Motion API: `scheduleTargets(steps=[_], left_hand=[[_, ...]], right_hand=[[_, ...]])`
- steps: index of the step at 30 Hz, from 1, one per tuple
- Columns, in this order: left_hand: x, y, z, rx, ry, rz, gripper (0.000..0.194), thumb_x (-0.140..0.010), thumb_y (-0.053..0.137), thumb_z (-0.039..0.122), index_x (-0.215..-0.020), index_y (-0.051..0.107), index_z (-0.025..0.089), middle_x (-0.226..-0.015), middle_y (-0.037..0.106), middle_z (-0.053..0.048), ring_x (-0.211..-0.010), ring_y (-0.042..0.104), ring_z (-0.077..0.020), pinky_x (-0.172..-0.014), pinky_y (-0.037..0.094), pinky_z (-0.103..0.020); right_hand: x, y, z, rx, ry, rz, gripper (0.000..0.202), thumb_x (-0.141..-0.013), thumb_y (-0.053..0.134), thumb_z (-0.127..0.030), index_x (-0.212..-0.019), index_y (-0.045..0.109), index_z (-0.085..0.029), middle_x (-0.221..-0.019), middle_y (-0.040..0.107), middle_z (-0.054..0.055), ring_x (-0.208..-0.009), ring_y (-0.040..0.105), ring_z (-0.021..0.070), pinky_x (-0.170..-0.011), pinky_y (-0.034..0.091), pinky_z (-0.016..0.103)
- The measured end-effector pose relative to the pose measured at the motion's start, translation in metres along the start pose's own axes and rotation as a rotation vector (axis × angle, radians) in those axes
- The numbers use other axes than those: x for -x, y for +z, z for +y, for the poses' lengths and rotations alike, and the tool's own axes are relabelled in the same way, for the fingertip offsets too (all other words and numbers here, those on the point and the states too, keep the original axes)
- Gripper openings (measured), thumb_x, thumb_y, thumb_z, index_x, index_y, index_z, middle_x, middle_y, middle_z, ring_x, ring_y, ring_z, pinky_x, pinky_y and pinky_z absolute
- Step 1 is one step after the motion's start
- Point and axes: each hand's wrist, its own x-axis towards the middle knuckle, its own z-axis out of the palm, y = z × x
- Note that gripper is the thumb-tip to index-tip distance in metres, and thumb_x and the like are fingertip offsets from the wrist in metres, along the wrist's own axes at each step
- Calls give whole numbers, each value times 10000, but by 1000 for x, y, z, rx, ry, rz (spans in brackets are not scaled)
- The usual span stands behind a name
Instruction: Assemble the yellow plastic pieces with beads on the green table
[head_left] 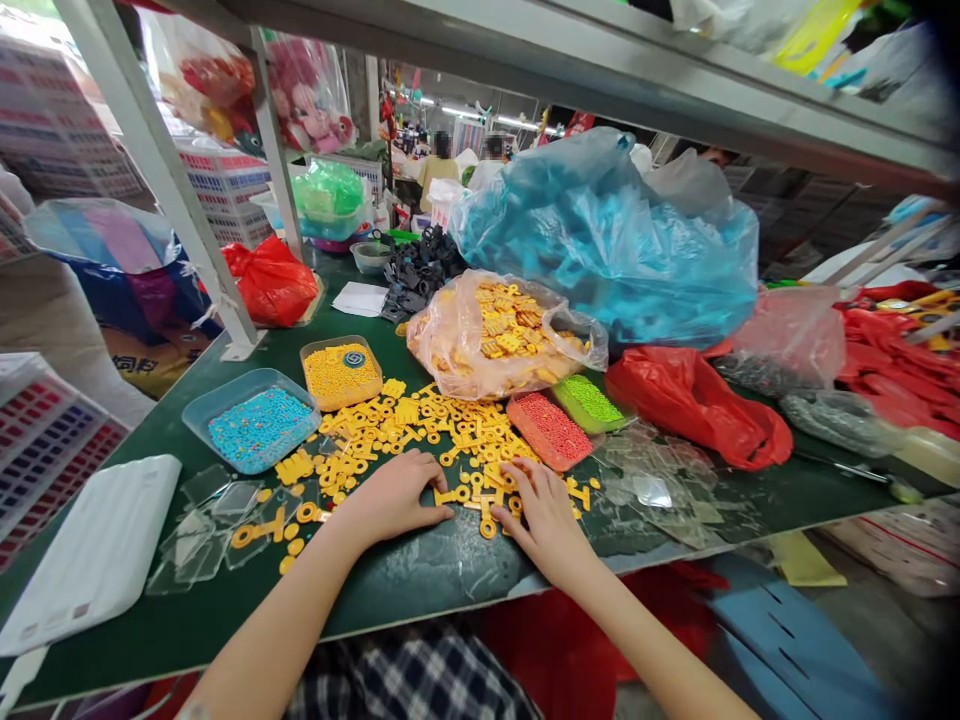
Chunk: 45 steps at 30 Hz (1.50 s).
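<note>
Loose yellow plastic pieces (356, 450), many with a ring at one end, lie heaped on the green tabletop (442, 590). At the near side of this heap rests my left hand (405, 497), thumb and fingers apart, its fingertips close to several pieces. My right hand (544, 510) lies over the heap's right part with its fingers spread, and the thumb is beside a ringed piece (488, 524). Neither hand visibly grips anything. Behind the heap, a clear plastic bag (450, 350) holds more of the yellow pieces.
Trays of blue beads (262, 425), yellow beads (341, 375), red beads (551, 430) and green beads (589, 402) surround the heap. Clear flat plates (652, 475) lie right. A white power bank (94, 550) sits left. Large blue bag (615, 240) and metal post (161, 180) stand behind.
</note>
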Motion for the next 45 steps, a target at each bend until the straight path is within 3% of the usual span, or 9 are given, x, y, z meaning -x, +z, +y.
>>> scheduleTargets(steps=[7,16,23,26,30,34,38,41,45], left_hand=[[5,-7,-2,-11,-114,15,126,-806,642,303,-782,592,190,-880,653,-44,-910,608,-235,-804,445,-313],[6,-7,-11,-53,-55,98,191,-862,545,375,-823,583,193,-876,668,-55,-870,618,-233,-784,452,-327],[7,-10,-14,-124,-93,83,281,-921,499,407,-995,666,193,-911,725,-69,-907,654,-255,-832,472,-351],[6,-9,-15,-171,-95,101,336,-959,445,376,-1132,657,181,-988,732,-100,-985,652,-279,-875,469,-370],[9,-9,-13,-156,-109,125,364,-965,435,346,-1230,609,166,-1061,727,-121,-1019,643,-291,-895,459,-385],[13,-10,-5,52,-22,96,267,-927,504,369,-1083,621,187,-896,756,-63,-936,644,-257,-838,450,-343],[12,-3,4,368,160,-101,238,-914,521,357,-740,512,194,-771,739,1,-723,641,-151,-746,433,-257],[9,5,8,305,189,-108,298,-896,545,366,-664,483,189,-707,665,-1,-668,590,-144,-654,398,-247],[7,10,9,261,267,-58,281,-928,507,395,-759,598,190,-774,632,-28,-803,590,-181,-723,424,-261]], right_hand=[[-27,6,-10,-94,-67,-7,418,-992,380,-409,-1352,459,-210,-1300,502,147,-1237,463,259,-1052,421,455],[-59,3,-30,-167,-153,20,377,-1008,340,-346,-1335,479,-223,-1346,474,137,-1281,414,243,-1080,368,461],[-57,-34,10,122,-49,117,321,-930,408,-196,-1141,649,-210,-1230,577,142,-1143,475,284,-985,394,461],[-55,-43,29,355,9,43,276,-842,513,-180,-1035,709,-200,-1300,549,169,-1149,444,331,-978,371,496],[-62,-40,36,430,-12,-103,223,-841,557,-268,-969,737,-238,-1394,496,134,-1254,387,347,-1022,328,504],[-74,-36,38,433,-14,-247,270,-858,529,-278,-1037,726,-229,-1460,445,138,-1333,337,351,-1067,274,525],[-79,-34,47,392,-46,-323,374,-872,548,-437,-1158,685,-238,-1478,424,153,-1366,289,369,-1061,262,552],[-79,-31,54,382,-59,-301,383,-891,528,-483,-1152,682,-248,-1438,464,148,-1346,309,360,-1051,271,556],[-80,-25,55,363,-149,-239,401,-898,518,-476,-1124,672,-182,-1366,511,177,-1304,359,347,-1056,300,530]])
